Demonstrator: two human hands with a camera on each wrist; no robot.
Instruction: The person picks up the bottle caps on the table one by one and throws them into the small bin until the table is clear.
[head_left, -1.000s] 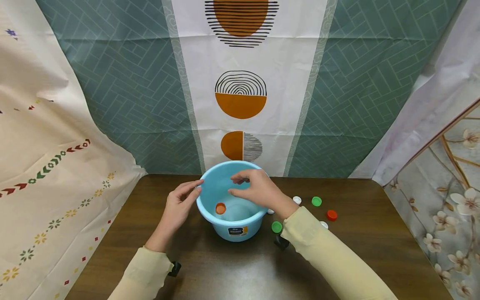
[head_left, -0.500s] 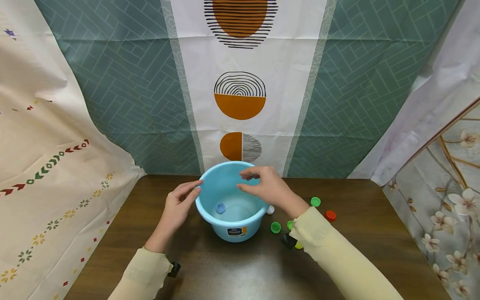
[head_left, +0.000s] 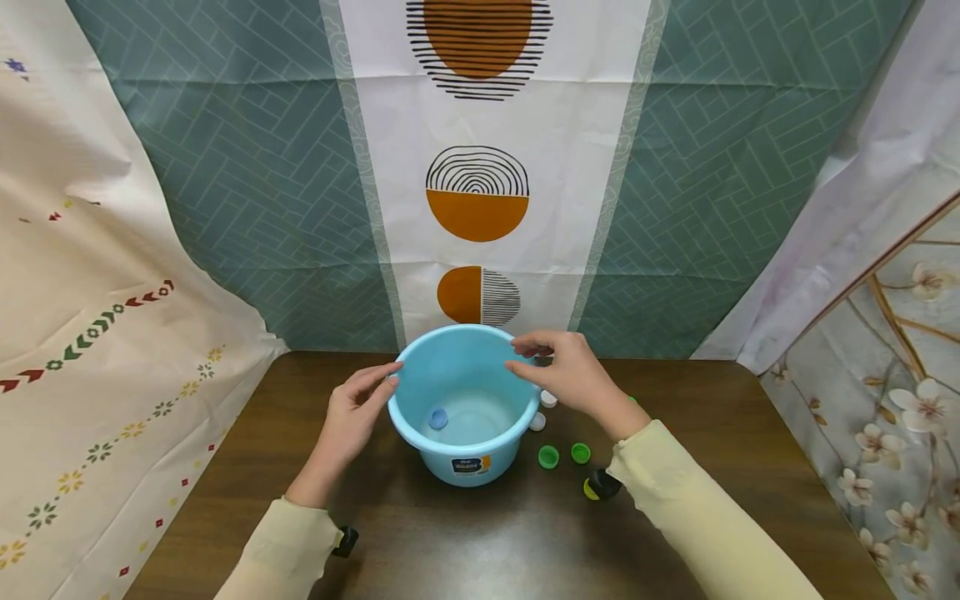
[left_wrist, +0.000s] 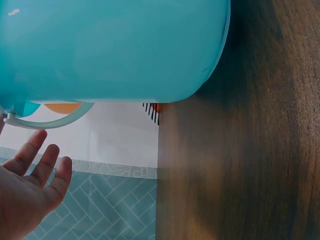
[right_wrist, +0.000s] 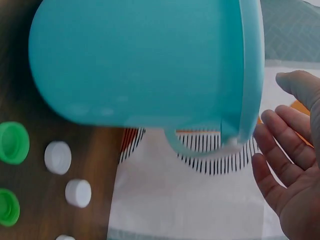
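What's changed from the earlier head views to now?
The right hand has moved right, from over the inside of the bucket to its right rim. An orange cap showed inside a second ago; now a blue cap shows in about that spot. The left hand has stayed at the left rim, and the bucket stayed put.

Bucket (head_left: 461, 354) holds apparently one cap (head_left: 438, 419); others (head_left: 548, 457) lie right.

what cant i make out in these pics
Label on the bucket: head view, print too small to read.
Blue cap: both wrist views, hidden by the bucket's wall.
Yellow cap: head view, partly hidden by the black wrist device.
Lowest white cap: right wrist view, cut off by the bottom edge.
Left grip: left wrist view, cut by the left edge, so whether it pinches the bucket is unclear.
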